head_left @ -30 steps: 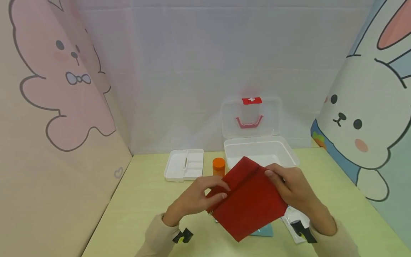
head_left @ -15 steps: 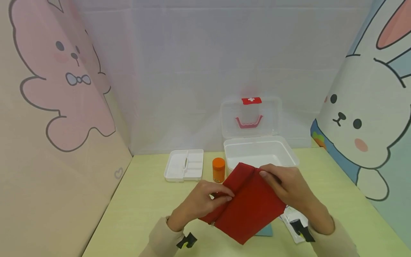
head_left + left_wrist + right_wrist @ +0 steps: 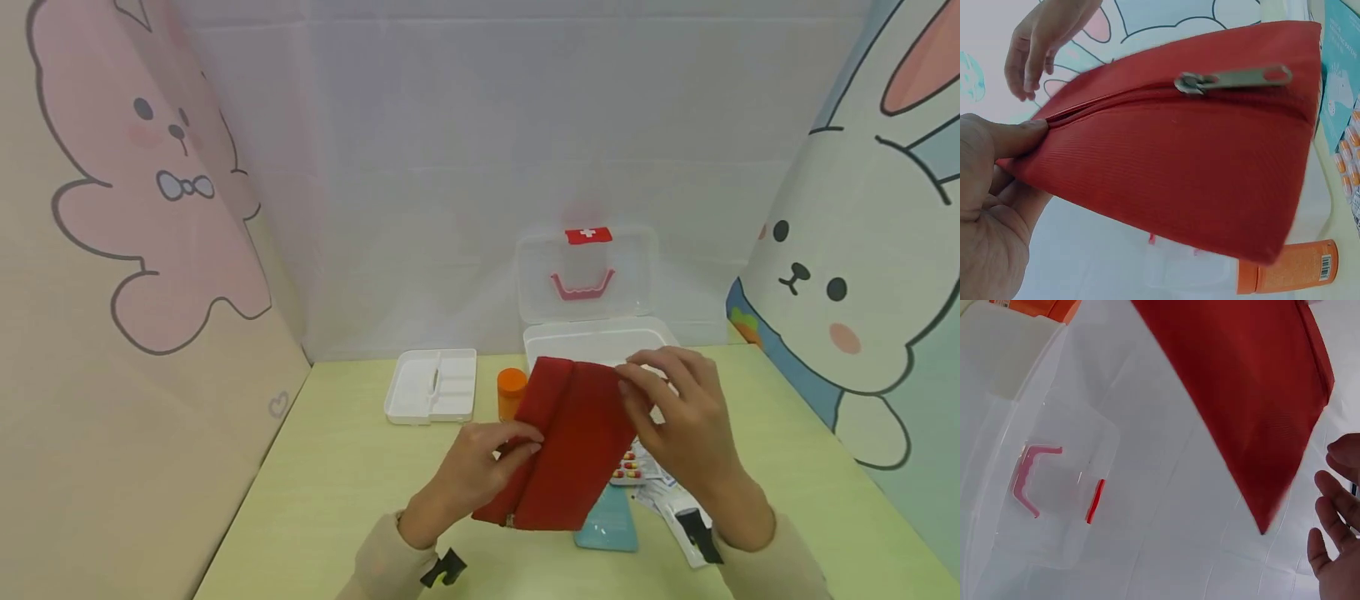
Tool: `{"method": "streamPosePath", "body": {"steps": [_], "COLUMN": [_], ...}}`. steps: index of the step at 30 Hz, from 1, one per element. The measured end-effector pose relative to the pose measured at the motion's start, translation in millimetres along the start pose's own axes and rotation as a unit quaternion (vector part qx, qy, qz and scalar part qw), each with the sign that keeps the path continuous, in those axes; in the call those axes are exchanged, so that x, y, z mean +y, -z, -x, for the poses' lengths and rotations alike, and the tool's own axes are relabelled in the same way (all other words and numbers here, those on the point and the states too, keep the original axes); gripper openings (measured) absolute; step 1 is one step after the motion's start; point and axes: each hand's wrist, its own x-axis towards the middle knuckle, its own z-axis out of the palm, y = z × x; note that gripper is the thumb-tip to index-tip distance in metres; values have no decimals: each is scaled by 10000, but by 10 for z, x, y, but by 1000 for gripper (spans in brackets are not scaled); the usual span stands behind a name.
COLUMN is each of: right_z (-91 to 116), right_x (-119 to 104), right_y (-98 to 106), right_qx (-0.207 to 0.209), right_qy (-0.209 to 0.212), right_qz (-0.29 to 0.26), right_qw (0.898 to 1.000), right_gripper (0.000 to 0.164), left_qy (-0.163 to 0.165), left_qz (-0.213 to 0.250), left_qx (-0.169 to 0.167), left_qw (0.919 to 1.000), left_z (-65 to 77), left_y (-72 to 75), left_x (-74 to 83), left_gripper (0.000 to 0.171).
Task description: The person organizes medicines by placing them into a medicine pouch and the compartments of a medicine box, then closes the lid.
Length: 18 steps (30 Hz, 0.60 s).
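A red zippered pouch hangs tilted above the table, its metal zipper pull near one end. Between thumb and fingers, my left hand pinches the pouch along its zipper side; the left wrist view shows the thumb on top. My right hand is beside the pouch's upper right corner. In the right wrist view a gap separates its relaxed fingers from the fabric. I cannot tell whether anything is inside the pouch.
Behind the pouch stands an open white first-aid box. To its left are an orange bottle and a white divided tray. A blue packet, a capsule blister pack and white packets lie below the hands.
The right hand has let go of the pouch's right edge and risen slightly. The pouch has turned more upright, still held by the left hand, uncovering the blister pack and more of the blue packet.
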Motion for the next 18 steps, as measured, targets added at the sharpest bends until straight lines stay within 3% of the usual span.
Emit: {"method": "streamPosePath", "body": {"steps": [5, 11, 18], "right_z": [40, 151, 272], "right_x": [-86, -287, -487], "right_y": [-41, -183, -367], "right_qx": [34, -761, -1448], "right_qy": [-123, -622, -962], "right_qz": [-439, -894, -1047], "right_qw": [9990, 9911, 9792], "right_gripper": [40, 38, 70], "left_qy": [222, 47, -180], "left_qz": [-22, -172, -471], "left_qx": [251, 718, 1188], "left_qw": [9994, 9973, 9916], "left_z": [11, 9, 11], "left_y": [1, -10, -27], "left_x": [11, -14, -43], "left_gripper": [18, 18, 26]}}
